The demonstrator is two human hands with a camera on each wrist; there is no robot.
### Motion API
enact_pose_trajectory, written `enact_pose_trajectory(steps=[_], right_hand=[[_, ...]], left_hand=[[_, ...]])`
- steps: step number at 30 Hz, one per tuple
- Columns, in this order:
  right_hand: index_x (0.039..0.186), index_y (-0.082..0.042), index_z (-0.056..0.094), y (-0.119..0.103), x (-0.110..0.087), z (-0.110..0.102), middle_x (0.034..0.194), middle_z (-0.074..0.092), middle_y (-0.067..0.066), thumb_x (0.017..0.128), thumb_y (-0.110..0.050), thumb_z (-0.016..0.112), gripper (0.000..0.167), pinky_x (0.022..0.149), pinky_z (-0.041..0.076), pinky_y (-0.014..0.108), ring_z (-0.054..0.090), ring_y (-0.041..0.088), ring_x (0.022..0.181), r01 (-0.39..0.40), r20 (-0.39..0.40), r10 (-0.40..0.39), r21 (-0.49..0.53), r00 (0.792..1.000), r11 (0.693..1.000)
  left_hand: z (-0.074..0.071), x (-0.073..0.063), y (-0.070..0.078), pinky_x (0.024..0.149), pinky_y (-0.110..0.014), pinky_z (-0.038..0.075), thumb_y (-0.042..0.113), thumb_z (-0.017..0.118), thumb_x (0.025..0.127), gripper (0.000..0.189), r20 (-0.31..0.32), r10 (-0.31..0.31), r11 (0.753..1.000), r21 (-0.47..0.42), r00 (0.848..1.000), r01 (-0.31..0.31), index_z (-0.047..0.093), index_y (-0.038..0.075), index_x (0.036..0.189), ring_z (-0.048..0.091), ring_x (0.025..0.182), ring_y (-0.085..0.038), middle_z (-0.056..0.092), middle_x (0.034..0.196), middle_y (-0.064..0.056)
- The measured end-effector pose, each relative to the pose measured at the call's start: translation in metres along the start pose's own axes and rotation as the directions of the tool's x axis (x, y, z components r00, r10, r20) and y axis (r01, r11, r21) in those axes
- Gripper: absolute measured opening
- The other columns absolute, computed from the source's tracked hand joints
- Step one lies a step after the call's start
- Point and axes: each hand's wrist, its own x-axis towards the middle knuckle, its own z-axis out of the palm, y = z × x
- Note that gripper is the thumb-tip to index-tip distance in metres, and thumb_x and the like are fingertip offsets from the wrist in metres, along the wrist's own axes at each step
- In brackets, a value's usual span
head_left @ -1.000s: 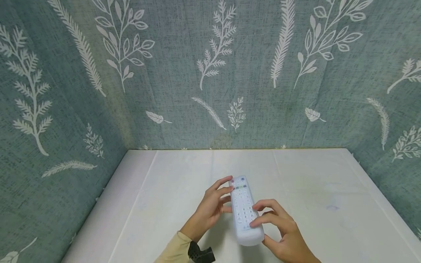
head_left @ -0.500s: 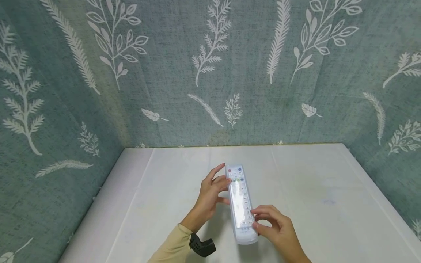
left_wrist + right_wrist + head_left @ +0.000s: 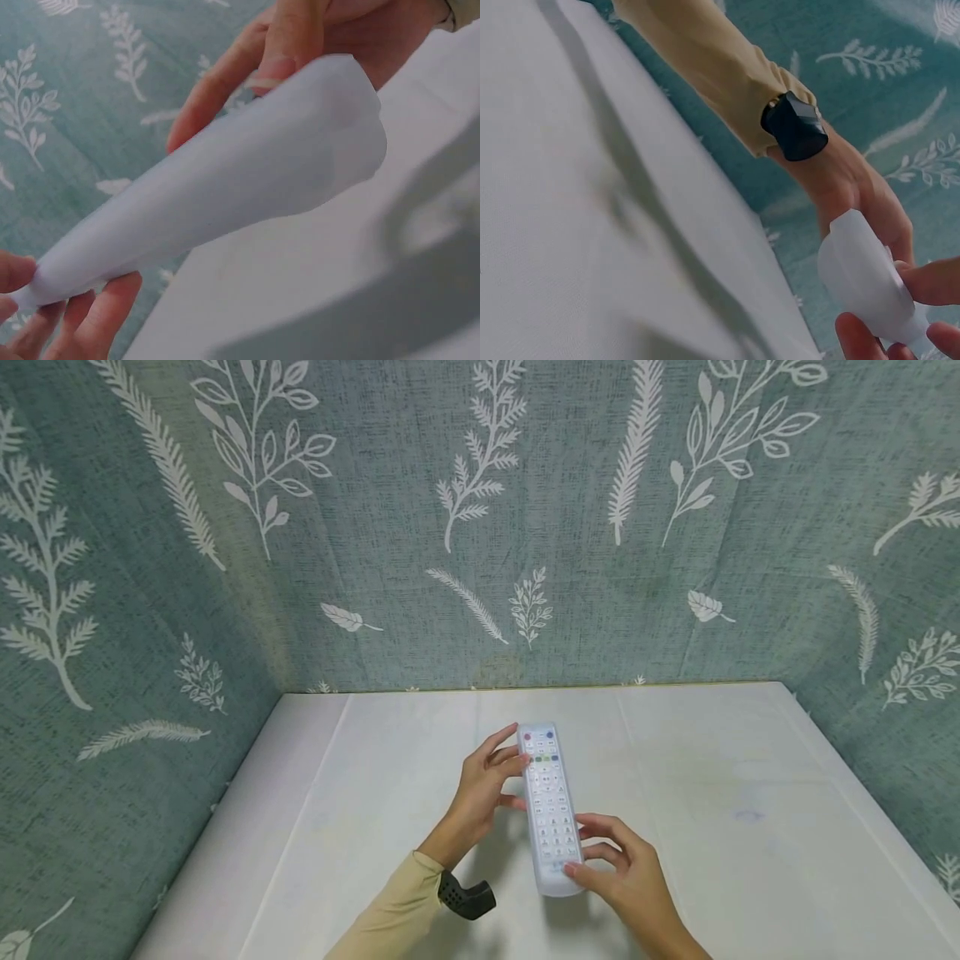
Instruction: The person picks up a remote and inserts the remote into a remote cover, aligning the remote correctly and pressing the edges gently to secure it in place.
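A white remote control in a translucent cover is held above the table, its button face up and its far end slightly left. In the head view my left hand grips its far left edge. My right hand holds the near right side, thumb on the lower face and fingers along the edge. The left wrist view shows the smooth pale underside of the remote control between both hands. From the right wrist, its rounded near end is visible, with the right fingers at it.
Below lies a white table with faint creases and the hands' shadows. Green leaf-patterned fabric walls the back and both sides. A black band sits on the left wrist over a beige sleeve.
The remote control has shifted away from me in the view, and its button face shows more fully. My right thumb has moved from the lower edge onto the lower face; the left hand keeps its grip.
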Motion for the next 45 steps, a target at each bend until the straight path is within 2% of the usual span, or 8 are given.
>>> enact_pose_trajectory(steps=[9,20,30,36,40,45], right_hand=[[0.117,-0.002,0.060,0.005,0.003,0.001,0.116,0.057,0.014,0.069,0.006,0.078,0.052,0.069,0.058,0.032,0.064,0.026,0.087,-0.036,-0.022,0.037,0.019,0.999,0.999],[0.115,-0.001,0.061,0.014,0.006,0.000,0.117,0.058,0.013,0.068,0.007,0.078,0.051,0.069,0.058,0.031,0.064,0.024,0.087,-0.054,-0.040,0.054,0.011,0.998,0.998],[0.115,-0.002,0.061,0.024,0.009,-0.001,0.109,0.058,0.016,0.068,0.007,0.078,0.051,0.068,0.057,0.030,0.065,0.025,0.084,-0.053,-0.041,0.053,-0.006,0.998,0.999],[0.115,-0.001,0.062,0.027,0.010,-0.003,0.107,0.058,0.016,0.068,0.007,0.078,0.051,0.065,0.056,0.028,0.065,0.024,0.082,-0.055,-0.059,0.055,-0.009,0.997,0.998],[0.116,-0.001,0.061,0.030,0.011,-0.004,0.107,0.058,0.016,0.069,0.008,0.078,0.051,0.060,0.055,0.027,0.064,0.022,0.082,-0.084,-0.073,0.083,-0.008,0.994,0.996],[0.118,-0.001,0.060,0.035,0.012,-0.005,0.108,0.058,0.016,0.070,0.006,0.078,0.052,0.057,0.055,0.029,0.064,0.022,0.082,-0.119,-0.073,0.117,-0.015,0.990,0.993]], left_hand=[[0.002,0.006,-0.001,0.055,-0.028,0.056,0.006,0.065,0.086,0.053,-0.053,-0.026,0.996,0.086,0.998,0.031,0.052,0.018,0.136,0.060,0.090,-0.020,0.055,0.121,-0.014],[-0.002,0.012,-0.009,0.058,-0.029,0.057,0.004,0.065,0.086,0.054,-0.061,-0.037,0.992,0.119,0.997,0.044,0.051,0.014,0.137,0.059,0.088,-0.021,0.052,0.118,-0.015],[-0.002,0.018,-0.020,0.058,-0.030,0.057,0.002,0.064,0.086,0.056,-0.051,-0.022,0.991,0.130,0.998,0.028,0.048,0.008,0.138,0.059,0.088,-0.021,0.053,0.117,-0.016],[0.000,0.022,-0.025,0.057,-0.030,0.057,0.002,0.065,0.085,0.055,-0.055,-0.019,0.990,0.141,0.998,0.027,0.049,0.010,0.138,0.059,0.087,-0.021,0.053,0.117,-0.015],[0.002,0.020,-0.024,0.059,-0.032,0.058,0.002,0.064,0.086,0.056,-0.047,-0.020,0.988,0.149,0.999,0.026,0.048,0.009,0.139,0.060,0.085,-0.021,0.053,0.118,-0.016],[0.002,0.024,-0.031,0.059,-0.032,0.058,0.000,0.064,0.086,0.057,-0.042,-0.016,0.986,0.163,0.999,0.022,0.045,0.005,0.140,0.060,0.082,-0.020,0.053,0.118,-0.018]])
